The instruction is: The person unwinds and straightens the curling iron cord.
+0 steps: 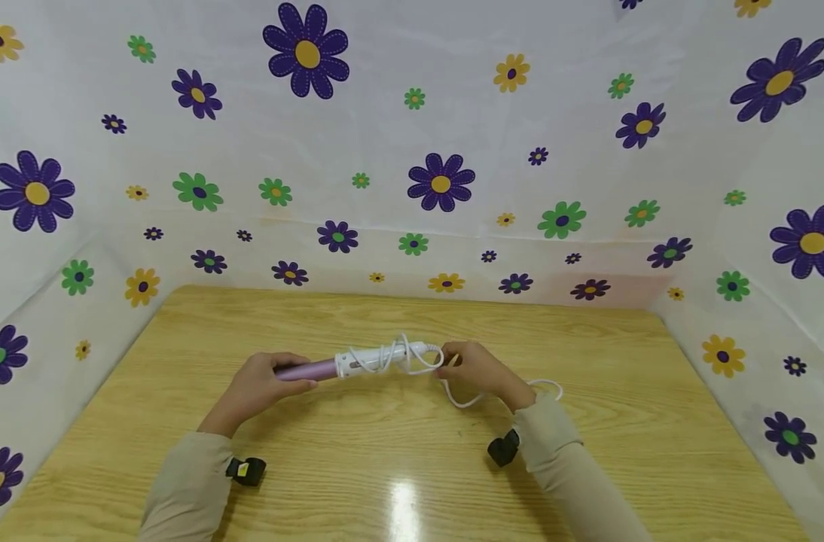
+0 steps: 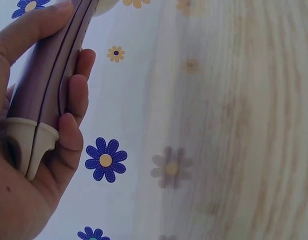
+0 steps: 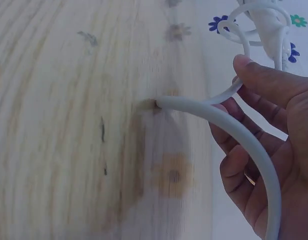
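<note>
Curling iron held over the wooden table, left hand gripping its purple barrel, right hand pinching the white cord, whose loose loops encircle the handle and whose slack trails past that hand; flowered cloth walls back and both sides, black device at each wrist.

In head view, left hand hides the wand's tip from us; right hand and wrist mask some cord. Left wrist view crops the wand up top, right wrist the cord at bottom. Yellow label: we can't read it.
</note>
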Motion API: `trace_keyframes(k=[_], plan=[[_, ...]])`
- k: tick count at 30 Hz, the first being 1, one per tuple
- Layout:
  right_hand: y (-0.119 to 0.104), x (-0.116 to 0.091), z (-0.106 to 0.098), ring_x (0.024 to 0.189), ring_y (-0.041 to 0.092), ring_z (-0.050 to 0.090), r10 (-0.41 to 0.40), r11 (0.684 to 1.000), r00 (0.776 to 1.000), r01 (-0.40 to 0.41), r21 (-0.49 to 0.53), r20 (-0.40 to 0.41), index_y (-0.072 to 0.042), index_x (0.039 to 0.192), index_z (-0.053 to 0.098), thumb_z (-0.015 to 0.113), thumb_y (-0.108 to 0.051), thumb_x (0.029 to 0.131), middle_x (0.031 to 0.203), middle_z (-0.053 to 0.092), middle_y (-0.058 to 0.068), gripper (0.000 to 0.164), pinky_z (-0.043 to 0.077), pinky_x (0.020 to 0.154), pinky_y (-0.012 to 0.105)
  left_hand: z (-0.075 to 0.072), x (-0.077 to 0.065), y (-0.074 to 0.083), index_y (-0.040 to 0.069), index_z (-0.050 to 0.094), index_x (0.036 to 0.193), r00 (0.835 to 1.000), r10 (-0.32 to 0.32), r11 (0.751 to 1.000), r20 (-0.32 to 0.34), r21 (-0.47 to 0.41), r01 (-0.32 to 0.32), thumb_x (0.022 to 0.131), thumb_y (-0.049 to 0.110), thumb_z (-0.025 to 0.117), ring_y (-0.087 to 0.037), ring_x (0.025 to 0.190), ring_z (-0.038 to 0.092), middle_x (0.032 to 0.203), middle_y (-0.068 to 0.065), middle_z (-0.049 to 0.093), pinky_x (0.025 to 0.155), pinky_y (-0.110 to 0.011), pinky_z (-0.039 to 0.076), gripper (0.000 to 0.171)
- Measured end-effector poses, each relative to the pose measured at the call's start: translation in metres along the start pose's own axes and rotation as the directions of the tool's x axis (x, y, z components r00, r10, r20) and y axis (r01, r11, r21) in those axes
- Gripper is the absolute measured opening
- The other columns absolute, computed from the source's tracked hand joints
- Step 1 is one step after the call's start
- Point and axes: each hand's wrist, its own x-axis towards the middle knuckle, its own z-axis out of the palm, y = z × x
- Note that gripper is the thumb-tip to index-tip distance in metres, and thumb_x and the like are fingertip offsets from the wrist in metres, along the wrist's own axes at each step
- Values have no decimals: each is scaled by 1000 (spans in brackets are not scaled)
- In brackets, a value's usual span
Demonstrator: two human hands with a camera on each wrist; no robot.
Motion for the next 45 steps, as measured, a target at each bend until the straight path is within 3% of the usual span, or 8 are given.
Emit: trace_keyframes(k=[6, 10, 15, 19, 24, 31, 40, 45], plan=[[4, -2, -6, 74, 11, 52, 72, 993, 996, -77, -86, -59, -14, 85, 62, 61, -23, 88, 82, 61, -2, 9, 43, 68, 28, 1, -2, -2, 14, 68, 108, 1000, 1, 1000, 21, 15, -1, 72, 44, 75, -19, 84, 54, 107, -10, 65, 70, -29, 42, 47], [7, -2, -10, 71, 12, 51, 92, 991, 990, -101, -86, -106, -15, 85, 62, 61, -25, 89, 79, 60, -1, 11, 42, 65, 28, 3, -2, -3, 14, 68, 107, 999, 15, 999, 36, 28, -16, 72, 43, 75, -18, 83, 54, 106, -10, 65, 69, -29, 42, 46], [3, -5, -17, 68, 14, 52, 81, 995, 986, -90, -53, -148, -14, 88, 63, 59, -29, 90, 77, 61, 1, 15, 43, 62, 28, 5, 1, -3, 16, 68, 106, 999, 16, 999, 51, 34, -17, 73, 41, 75, -18, 81, 54, 103, -8, 65, 68, -29, 42, 42], [-2, -13, -23, 70, 24, 58, 43, 999, 987, -44, -5, -152, -13, 91, 63, 57, -30, 91, 75, 63, 6, 17, 44, 63, 28, 5, 1, -3, 16, 69, 105, 999, 12, 998, 51, 54, -15, 73, 42, 75, -17, 80, 53, 102, -8, 65, 67, -29, 42, 42], [-9, -27, -30, 71, 31, 58, -73, 997, 992, 73, -3, -105, -13, 93, 63, 55, -27, 93, 75, 63, 10, 15, 43, 61, 24, 2, 1, -5, 14, 68, 108, 1000, -16, 996, 18, 83, 14, 74, 42, 74, -18, 81, 54, 103, -9, 65, 67, -29, 41, 45], [-12, -52, -40, 68, 25, 58, -180, 981, 983, 182, -68, 33, -9, 98, 63, 51, -23, 95, 76, 65, 5, 19, 45, 62, 23, 0, 2, -7, 15, 66, 112, 998, -70, 993, -9, 93, 70, 72, 48, 73, -20, 82, 55, 104, -11, 65, 66, -28, 41, 52], [1, -62, -45, 60, 0, 48, -170, 962, 976, 194, -192, 136, -7, 98, 65, 51, -14, 95, 74, 64, -1, 16, 42, 57, 20, -5, 5, -5, 12, 65, 114, 998, -45, 995, -35, 83, 48, 74, 52, 70, -20, 83, 55, 106, -13, 64, 68, -29, 42, 57], [16, -63, -47, 56, -1, 47, -96, 949, 986, 132, -286, 135, -10, 98, 65, 53, -15, 93, 74, 63, -3, 14, 40, 54, 20, -9, 2, -4, 9, 63, 116, 999, -32, 998, -22, 44, 33, 74, 54, 69, -20, 85, 56, 107, -13, 64, 70, -29, 43, 61]])
